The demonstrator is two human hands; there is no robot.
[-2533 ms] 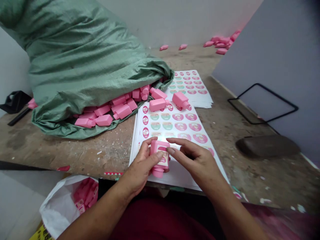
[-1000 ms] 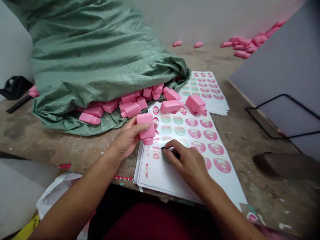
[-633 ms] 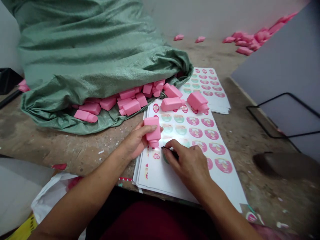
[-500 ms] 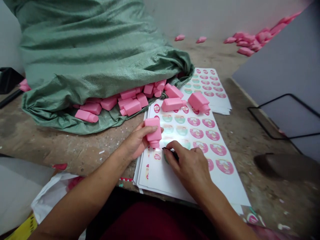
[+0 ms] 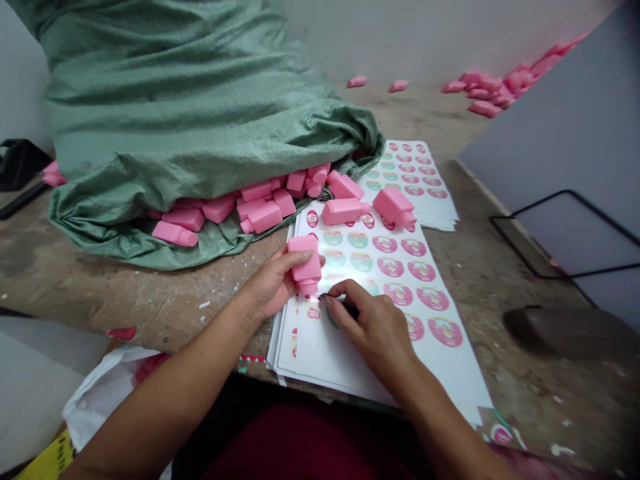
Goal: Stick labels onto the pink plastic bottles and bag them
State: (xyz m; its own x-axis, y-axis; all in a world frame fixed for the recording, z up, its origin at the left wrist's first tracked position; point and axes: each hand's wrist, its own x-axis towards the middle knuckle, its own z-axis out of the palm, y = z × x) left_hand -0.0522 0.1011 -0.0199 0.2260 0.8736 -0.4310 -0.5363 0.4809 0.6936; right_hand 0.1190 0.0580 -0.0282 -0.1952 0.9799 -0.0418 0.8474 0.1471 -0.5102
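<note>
My left hand [image 5: 277, 283] is closed around a pink plastic bottle [image 5: 304, 259], its neck pointing down towards me. Beneath it lies a stack of sticker sheets [image 5: 345, 360] printed with rows of pink and green labels. My right hand [image 5: 373, 323] pinches a thin dark tool [image 5: 351, 310], mostly hidden by the fingers, so its kind is unclear. The tool's tip is close to the small labels just below the bottle's neck. Two more pink bottles [image 5: 393, 207] rest on the upper part of the sheets.
A large green woven sack [image 5: 200, 127] lies open at the back left, pink bottles [image 5: 263, 217] spilling from its mouth. A second sheet stack [image 5: 440, 212] sits behind. More bottles [image 5: 493, 90] are heaped at the far right, beside a grey panel [image 5: 565, 147] and a black wire frame [image 5: 530, 270].
My right hand has shifted slightly left, bringing the tool's tip nearer the small labels under the bottle. My left hand keeps its hold on the bottle. The view has moved a little.
</note>
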